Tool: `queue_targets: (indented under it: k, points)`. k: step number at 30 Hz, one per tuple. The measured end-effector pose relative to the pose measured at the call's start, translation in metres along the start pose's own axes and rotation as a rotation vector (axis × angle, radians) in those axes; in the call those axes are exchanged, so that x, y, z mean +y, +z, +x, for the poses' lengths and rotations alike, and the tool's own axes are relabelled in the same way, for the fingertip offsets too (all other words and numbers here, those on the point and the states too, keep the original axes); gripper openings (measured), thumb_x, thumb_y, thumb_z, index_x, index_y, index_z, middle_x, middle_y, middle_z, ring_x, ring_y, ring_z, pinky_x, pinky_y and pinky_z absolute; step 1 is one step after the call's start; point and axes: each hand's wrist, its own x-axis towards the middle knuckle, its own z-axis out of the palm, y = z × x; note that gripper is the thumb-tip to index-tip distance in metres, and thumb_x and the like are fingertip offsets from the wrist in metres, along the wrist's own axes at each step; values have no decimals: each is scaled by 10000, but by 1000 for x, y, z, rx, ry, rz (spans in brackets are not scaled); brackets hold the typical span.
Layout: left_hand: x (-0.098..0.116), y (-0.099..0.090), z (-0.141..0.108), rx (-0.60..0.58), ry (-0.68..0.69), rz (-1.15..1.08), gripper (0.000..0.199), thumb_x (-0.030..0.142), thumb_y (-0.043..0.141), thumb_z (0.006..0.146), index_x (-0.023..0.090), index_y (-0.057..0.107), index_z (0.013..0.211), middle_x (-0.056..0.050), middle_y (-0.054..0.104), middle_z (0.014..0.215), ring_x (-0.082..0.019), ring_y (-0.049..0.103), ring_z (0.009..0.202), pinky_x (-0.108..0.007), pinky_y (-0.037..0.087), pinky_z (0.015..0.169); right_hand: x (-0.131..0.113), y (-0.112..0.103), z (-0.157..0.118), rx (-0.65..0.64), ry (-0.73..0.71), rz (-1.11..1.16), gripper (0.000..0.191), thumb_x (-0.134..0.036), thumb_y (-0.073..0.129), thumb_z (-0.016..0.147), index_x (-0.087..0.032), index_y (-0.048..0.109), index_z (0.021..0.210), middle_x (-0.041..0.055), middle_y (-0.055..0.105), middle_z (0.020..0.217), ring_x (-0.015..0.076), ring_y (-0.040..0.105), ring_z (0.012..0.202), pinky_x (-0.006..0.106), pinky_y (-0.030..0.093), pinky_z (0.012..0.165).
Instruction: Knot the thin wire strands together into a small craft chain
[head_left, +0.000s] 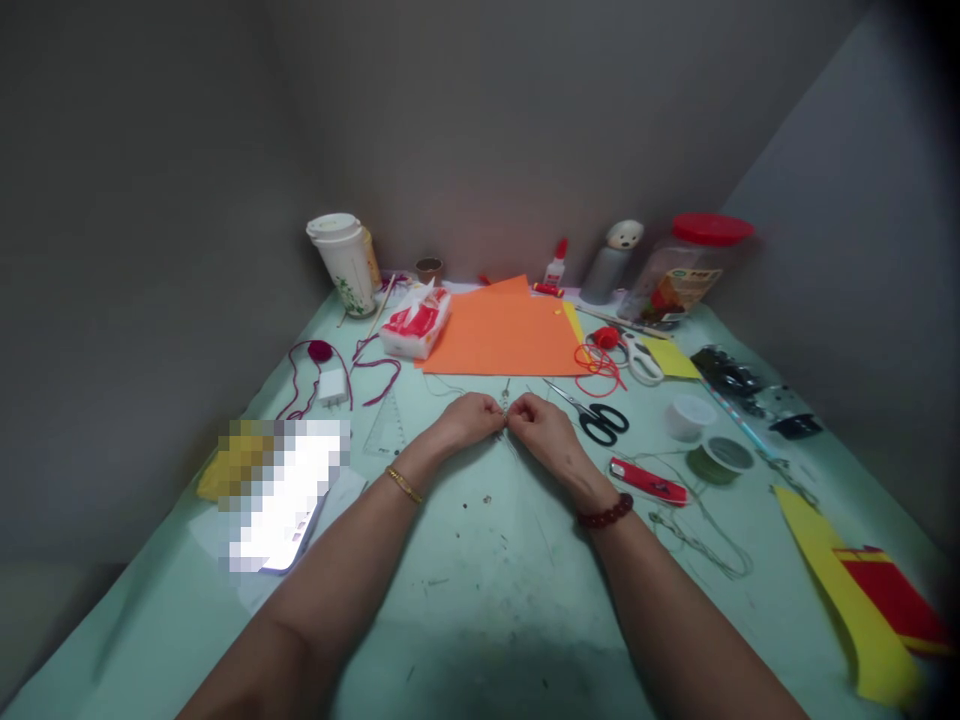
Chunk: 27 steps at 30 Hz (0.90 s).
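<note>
My left hand (pixel 474 418) and my right hand (pixel 537 425) meet fingertip to fingertip over the middle of the table. Both are closed in a pinch on a thin knotted cord (pixel 506 393), whose short upper end points away from me. Fine loose strands hang just below the fingertips, too small to make out well. Black-handled scissors (pixel 600 420) lie right of my right hand, with a red box cutter (pixel 648 482) nearer to me. A clear set square (pixel 385 428) rests left of my left hand.
Orange paper (pixel 502 335) lies beyond my hands, beside a tissue pack (pixel 417 322). At right are a spool of green cord (pixel 720 460), a white tub (pixel 690 416) and a red-lidded jar (pixel 679 275). A lit phone (pixel 289 500) and white cup (pixel 343 265) stand left.
</note>
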Motion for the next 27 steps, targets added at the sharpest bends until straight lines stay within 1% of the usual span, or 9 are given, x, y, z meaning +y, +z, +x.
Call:
queue_targets:
  k: [4, 10, 13, 19, 23, 25, 27]
  points:
    - [0, 0, -1, -2, 18, 7, 190, 326, 526, 676, 148, 589, 678, 12, 534, 606, -97, 427, 565, -207, 293, 500, -3, 3, -2, 42, -7, -73, 100, -209, 475, 677, -214, 566, 718, -34, 552, 582, 130, 468, 565, 240, 271, 535]
    - [0, 1, -1, 23, 20, 84, 190, 325, 524, 691, 152, 603, 683, -6, 587, 646, -111, 463, 584, -216, 310, 514, -1, 9, -3, 108, 13, -111, 113, -237, 483, 707, -218, 594, 697, -36, 508, 535, 125, 436, 533, 237, 258, 522]
    - [1, 1, -2, 33, 19, 124, 189, 322, 523, 703, 158, 615, 695, -9, 609, 667, -119, 486, 597, -226, 318, 525, 1, 13, -4, 136, 6, -133, 136, -247, 483, 728, -222, 616, 714, -31, 517, 537, 126, 434, 529, 236, 262, 526]
    - [7, -1, -5, 36, -9, 207, 162, 298, 528, 714, 167, 624, 707, -16, 628, 688, -130, 513, 605, -245, 339, 548, 2, 16, -5, 134, -40, -228, 164, -234, 461, 765, -223, 622, 735, -8, 569, 574, 135, 456, 554, 241, 257, 539]
    - [7, 0, -5, 33, -11, 214, 199, 351, 523, 722, 179, 618, 688, -16, 638, 687, -147, 533, 621, -252, 344, 548, 0, 17, -7, 133, -32, -252, 167, -233, 457, 777, -225, 623, 757, 1, 588, 591, 139, 465, 565, 240, 257, 542]
    - [5, 2, -5, 66, 18, 243, 200, 347, 502, 733, 188, 619, 700, -16, 646, 701, -158, 543, 645, -257, 346, 557, 0, 17, -7, 136, -30, -239, 166, -238, 460, 780, -227, 624, 762, -1, 588, 589, 138, 471, 565, 238, 259, 544]
    - [2, 4, -4, 123, 55, 285, 183, 306, 479, 742, 194, 623, 733, -20, 654, 727, -167, 554, 675, -260, 349, 571, 1, 16, -7, 135, -36, -230, 168, -242, 460, 783, -230, 626, 764, -3, 589, 589, 137, 475, 563, 237, 260, 544]
